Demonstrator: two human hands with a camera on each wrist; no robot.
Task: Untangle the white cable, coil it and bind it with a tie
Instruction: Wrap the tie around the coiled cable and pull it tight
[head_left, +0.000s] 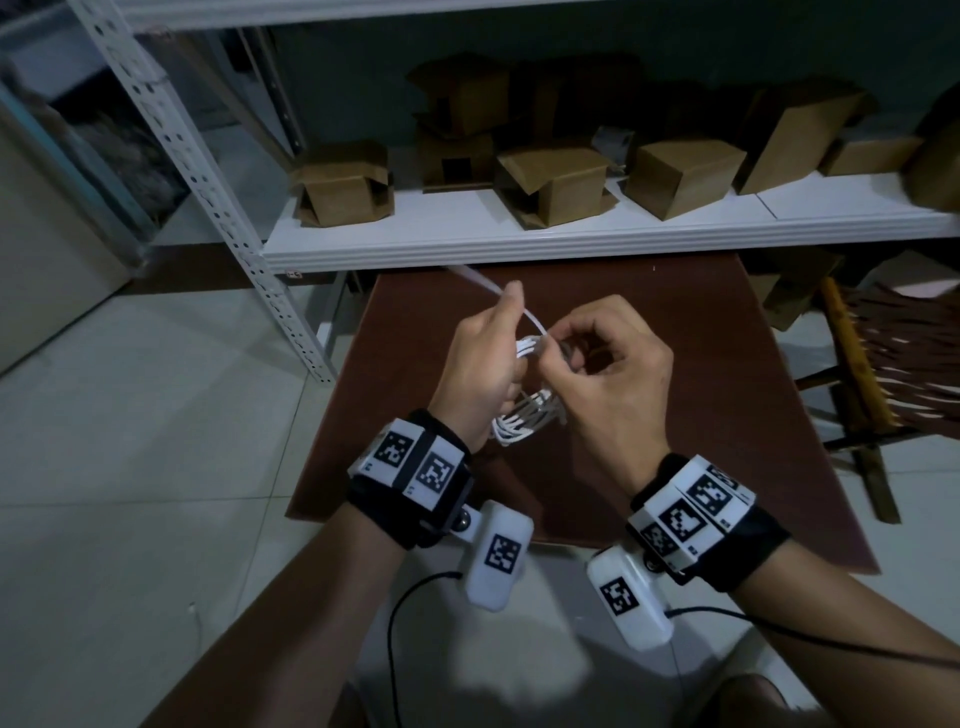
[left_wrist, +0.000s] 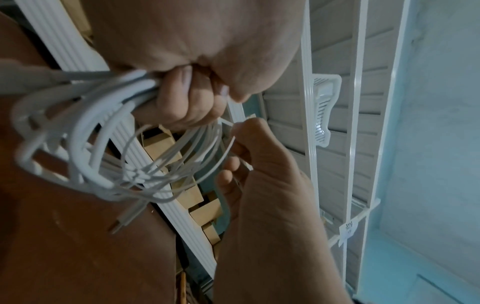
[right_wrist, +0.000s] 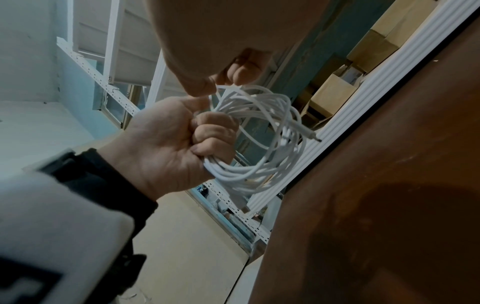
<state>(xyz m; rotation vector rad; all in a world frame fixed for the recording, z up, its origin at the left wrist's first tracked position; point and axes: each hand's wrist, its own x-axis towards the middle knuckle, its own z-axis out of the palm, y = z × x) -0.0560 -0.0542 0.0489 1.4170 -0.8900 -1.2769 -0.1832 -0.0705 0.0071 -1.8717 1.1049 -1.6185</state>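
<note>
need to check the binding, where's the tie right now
In the head view the tie sticks up between the left hand and right hand, at the top of the coiled white cable, above the brown table.

A: Any lettering to log?
B: None legible. Wrist bands (head_left: 415, 470) carry black-and-white square code patterns, no letters. Small sticker on the shelf edge (head_left: 294, 274) has marks, too blurred to read.
A: Cardboard boxes (head_left: 556, 182)?
B: Plain faces, no print made out.

The head camera looks down on both hands (head_left: 550, 364) above the table (head_left: 675, 322). Each wrist camera peers close along its palm; all share the coiled cable (right_wrist: 254, 131).
</note>
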